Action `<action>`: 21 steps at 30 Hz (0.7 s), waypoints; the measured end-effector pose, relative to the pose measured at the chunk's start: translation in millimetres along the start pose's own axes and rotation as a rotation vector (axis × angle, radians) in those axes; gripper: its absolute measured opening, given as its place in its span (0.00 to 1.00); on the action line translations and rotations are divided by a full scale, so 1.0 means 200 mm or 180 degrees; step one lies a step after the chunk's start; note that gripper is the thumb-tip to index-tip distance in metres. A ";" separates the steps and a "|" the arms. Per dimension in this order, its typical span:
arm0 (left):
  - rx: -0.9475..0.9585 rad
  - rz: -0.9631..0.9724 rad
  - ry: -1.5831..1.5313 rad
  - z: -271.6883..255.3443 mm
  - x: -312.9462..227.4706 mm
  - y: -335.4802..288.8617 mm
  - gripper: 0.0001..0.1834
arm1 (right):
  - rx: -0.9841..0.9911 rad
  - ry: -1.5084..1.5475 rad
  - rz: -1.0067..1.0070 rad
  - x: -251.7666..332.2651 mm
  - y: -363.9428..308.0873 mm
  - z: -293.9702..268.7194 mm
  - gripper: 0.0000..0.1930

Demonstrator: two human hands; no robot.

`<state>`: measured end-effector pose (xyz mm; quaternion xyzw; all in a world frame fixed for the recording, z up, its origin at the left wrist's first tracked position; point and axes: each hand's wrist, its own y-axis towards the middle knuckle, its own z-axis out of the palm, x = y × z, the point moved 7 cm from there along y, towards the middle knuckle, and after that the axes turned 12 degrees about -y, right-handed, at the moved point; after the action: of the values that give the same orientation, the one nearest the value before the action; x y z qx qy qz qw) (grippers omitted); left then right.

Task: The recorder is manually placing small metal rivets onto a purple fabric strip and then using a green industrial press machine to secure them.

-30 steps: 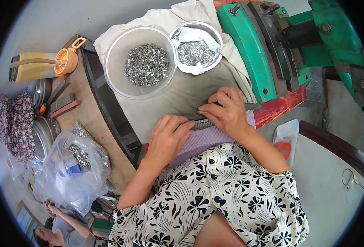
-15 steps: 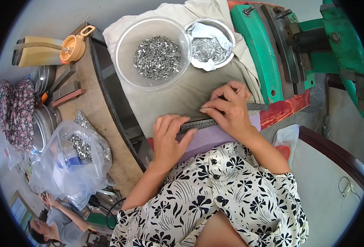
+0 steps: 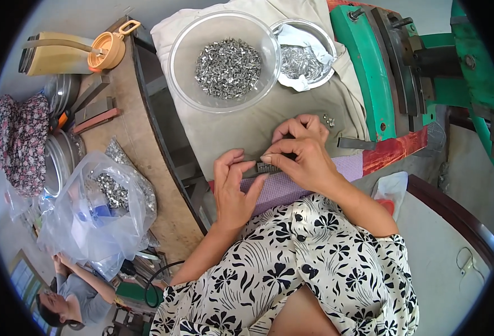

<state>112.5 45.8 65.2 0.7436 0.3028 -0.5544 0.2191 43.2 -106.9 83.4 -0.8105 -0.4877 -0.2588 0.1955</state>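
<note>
A short dark metal strip with a row of small slots or pieces lies at the front edge of the cloth-covered table. Beside its left end is my left hand, thumb and fingers apart, fingertips close to the strip. My right hand is over the strip's right part, thumb and forefinger pinched together at its upper side. Whatever is in that pinch is too small or hidden to name. Several small shiny metal pieces lie on the beige cloth just beyond my right hand.
A clear plastic tub of small metal pieces and a metal bowl of thin shiny ones stand behind. At right are a flat dark bar and a green machine. Plastic bags hang at left; another person sits beyond.
My right hand has shifted slightly left along the strip, its pinch now nearer my left hand. The small loose pieces beyond it have come into sight. The whole view has shifted a little.
</note>
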 end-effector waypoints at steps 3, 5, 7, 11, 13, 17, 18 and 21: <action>0.0020 0.0131 -0.0049 -0.01 0.01 0.00 0.17 | 0.0065 -0.0086 -0.0029 0.01 0.01 0.03 0.08; 0.0013 0.0102 -0.0093 -0.01 0.02 0.00 0.16 | 0.0042 -0.0161 -0.0072 0.01 0.01 0.03 0.08; 0.0004 0.0075 -0.0137 -0.01 0.02 0.00 0.14 | 0.0087 -0.0200 -0.0062 0.02 0.01 0.04 0.08; -0.0013 0.0064 -0.0207 -0.01 0.03 0.00 0.14 | 0.0096 -0.0216 -0.0065 0.02 0.02 0.03 0.07; -0.0027 0.0053 -0.0238 -0.01 0.03 0.01 0.14 | 0.0060 -0.0254 -0.0073 0.02 0.02 0.03 0.07; -0.0029 0.0065 -0.0209 -0.01 0.03 0.00 0.14 | 0.0031 -0.0352 -0.0091 0.03 0.01 0.04 0.07; -0.0042 0.0069 -0.0204 -0.01 0.03 0.00 0.13 | 0.0038 -0.0347 -0.0093 0.03 0.01 0.04 0.07; -0.0081 0.0105 -0.0194 -0.01 0.02 0.00 0.13 | 0.0044 -0.0313 -0.0066 0.03 0.02 0.03 0.08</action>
<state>114.8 48.3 61.2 0.7284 0.2907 -0.5693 0.2467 49.7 -100.5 81.4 -0.8158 -0.5068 -0.2173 0.1742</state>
